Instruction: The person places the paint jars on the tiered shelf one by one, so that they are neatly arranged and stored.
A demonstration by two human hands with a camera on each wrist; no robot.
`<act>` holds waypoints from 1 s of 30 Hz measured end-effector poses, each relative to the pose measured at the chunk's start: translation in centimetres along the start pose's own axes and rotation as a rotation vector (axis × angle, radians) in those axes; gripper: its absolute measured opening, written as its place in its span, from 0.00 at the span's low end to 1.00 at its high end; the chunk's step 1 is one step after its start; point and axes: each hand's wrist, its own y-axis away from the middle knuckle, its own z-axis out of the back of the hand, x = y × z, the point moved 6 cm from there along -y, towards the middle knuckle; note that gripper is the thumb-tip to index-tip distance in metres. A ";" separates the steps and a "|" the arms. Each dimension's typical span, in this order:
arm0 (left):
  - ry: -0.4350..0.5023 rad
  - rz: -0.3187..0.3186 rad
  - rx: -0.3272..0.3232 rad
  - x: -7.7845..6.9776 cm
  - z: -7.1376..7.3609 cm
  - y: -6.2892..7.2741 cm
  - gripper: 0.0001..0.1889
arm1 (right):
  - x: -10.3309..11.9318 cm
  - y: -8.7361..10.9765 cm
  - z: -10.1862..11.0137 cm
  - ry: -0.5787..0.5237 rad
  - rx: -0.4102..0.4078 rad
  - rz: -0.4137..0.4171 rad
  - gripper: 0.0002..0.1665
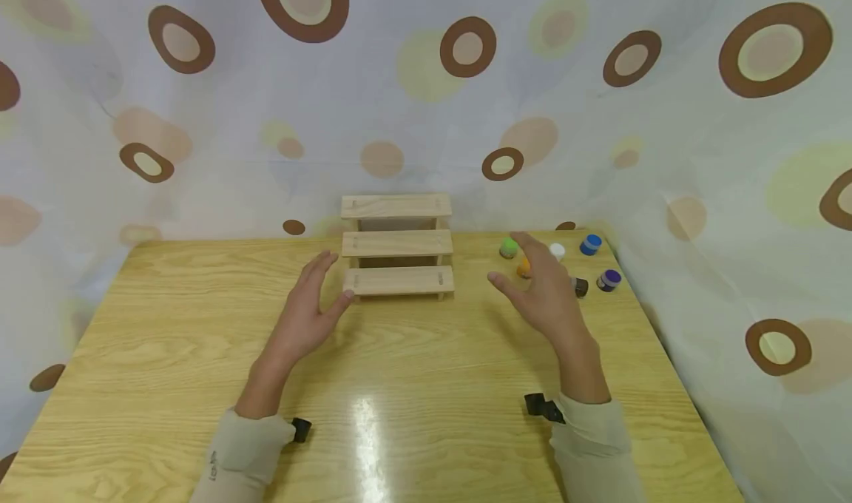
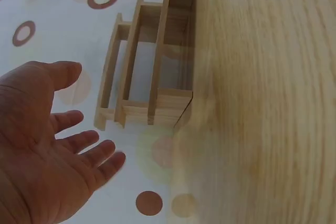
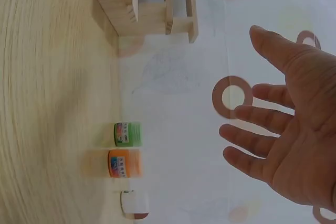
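A three-tier wooden step shelf (image 1: 398, 244) stands at the back of the table, its tiers bare. My left hand (image 1: 308, 314) is raised just left of the shelf, fingers apart and holding nothing; in the left wrist view its palm (image 2: 37, 150) faces the shelf side. On the other side, my right hand (image 1: 547, 296) hovers in front of several small paint jars, fingers spread with nothing in them. Among the jars are a green one (image 3: 127, 134), an orange one (image 3: 124, 163), a white one (image 3: 134, 202), a blue one (image 1: 590, 245), a purple one (image 1: 609, 280) and a black one (image 1: 580, 287).
The wood-grain table (image 1: 399, 385) reaches back to a patterned cloth (image 1: 386, 118) hanging behind it and along the right side. A black wrist camera strap piece (image 1: 544, 407) sits at the right cuff, another piece (image 1: 301, 430) at the left cuff.
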 end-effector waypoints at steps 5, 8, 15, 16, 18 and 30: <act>0.074 -0.003 -0.013 0.5 -0.6 -0.5 0.36 | -1.6 -0.2 0.7 -0.045 -0.092 0.005 0.43; 0.105 0.016 -0.009 1.1 -1.0 -0.8 0.36 | -2.7 -0.3 0.9 -0.064 -0.112 -0.013 0.42; 0.170 0.073 0.019 2.5 -1.9 -1.2 0.37 | -5.7 -0.2 0.5 -0.140 -0.107 -0.063 0.41; 0.179 0.078 0.024 2.6 -2.0 -1.3 0.37 | -6.1 -0.2 0.4 -0.149 -0.105 -0.068 0.40; 0.199 0.088 0.034 2.8 -2.2 -1.4 0.38 | -6.9 -0.2 0.2 -0.166 -0.099 -0.081 0.40; 0.290 0.133 0.056 3.9 -2.8 -1.6 0.32 | -10.0 -0.4 -1.6 -0.195 -0.113 -0.190 0.36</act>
